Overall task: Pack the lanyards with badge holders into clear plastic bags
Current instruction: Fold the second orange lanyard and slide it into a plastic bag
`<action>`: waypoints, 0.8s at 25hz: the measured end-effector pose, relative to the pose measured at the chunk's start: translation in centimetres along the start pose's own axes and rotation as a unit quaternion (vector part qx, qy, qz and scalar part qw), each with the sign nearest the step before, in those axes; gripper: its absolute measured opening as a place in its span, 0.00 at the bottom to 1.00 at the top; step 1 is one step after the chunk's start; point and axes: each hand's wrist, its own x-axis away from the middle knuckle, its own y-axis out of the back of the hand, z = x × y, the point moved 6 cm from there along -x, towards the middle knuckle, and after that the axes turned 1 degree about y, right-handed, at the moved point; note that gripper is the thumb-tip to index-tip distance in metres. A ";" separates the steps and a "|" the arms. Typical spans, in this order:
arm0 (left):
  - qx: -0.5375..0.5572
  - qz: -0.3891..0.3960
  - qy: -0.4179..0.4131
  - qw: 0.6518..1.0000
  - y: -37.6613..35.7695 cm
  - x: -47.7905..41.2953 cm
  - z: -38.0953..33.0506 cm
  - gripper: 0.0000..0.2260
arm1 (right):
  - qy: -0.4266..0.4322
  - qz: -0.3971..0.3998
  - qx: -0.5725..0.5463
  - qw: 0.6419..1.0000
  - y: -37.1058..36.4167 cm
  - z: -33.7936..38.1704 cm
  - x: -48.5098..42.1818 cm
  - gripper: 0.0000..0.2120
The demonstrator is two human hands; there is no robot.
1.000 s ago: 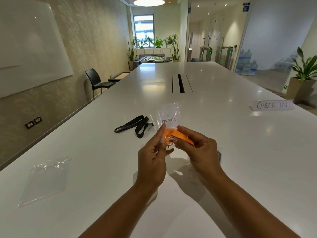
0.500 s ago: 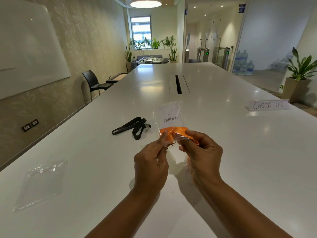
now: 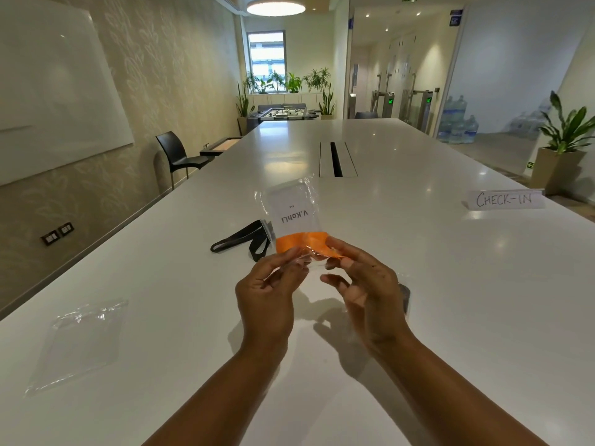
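Above the white bench, both hands hold one filled clear plastic bag off the surface, its open end toward the person. The left hand pinches the near edge of the film with curled fingertips. The right hand grips the same end, forefinger laid over the top and thumb below. The step looks like closing the mouth. It is best to press the air out toward the opening, keep the two film edges level, then run the pinch across so no strap is caught. Inside, the badge holder lies flat, its white card reading upside down from here. The folded orange lanyard sits bunched just under the card, at the fingers. A black lanyard and an empty bag lie on the bench, not yet packed.
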 end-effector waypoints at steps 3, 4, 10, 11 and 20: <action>0.027 -0.017 0.025 0.999 0.1 -0.1 0.2 0.07 | 0.011 -0.013 0.046 0.999 -0.1 0.2 -0.1 0.09; 0.039 -0.019 0.033 0.999 0.2 -0.1 0.3 0.07 | 0.018 -0.018 0.064 0.998 0.0 0.2 -0.1 0.09; 0.063 0.004 0.067 0.996 0.0 -0.1 0.7 0.08 | 0.064 -0.039 0.235 0.969 0.7 0.2 -0.2 0.07; 0.056 0.015 0.062 0.996 -0.2 -0.1 0.7 0.07 | 0.075 -0.042 0.245 0.966 0.9 0.4 -0.2 0.07; -0.051 0.117 0.015 0.992 -1.9 1.2 0.3 0.08 | 0.126 -0.152 0.236 0.952 2.9 2.2 -0.1 0.05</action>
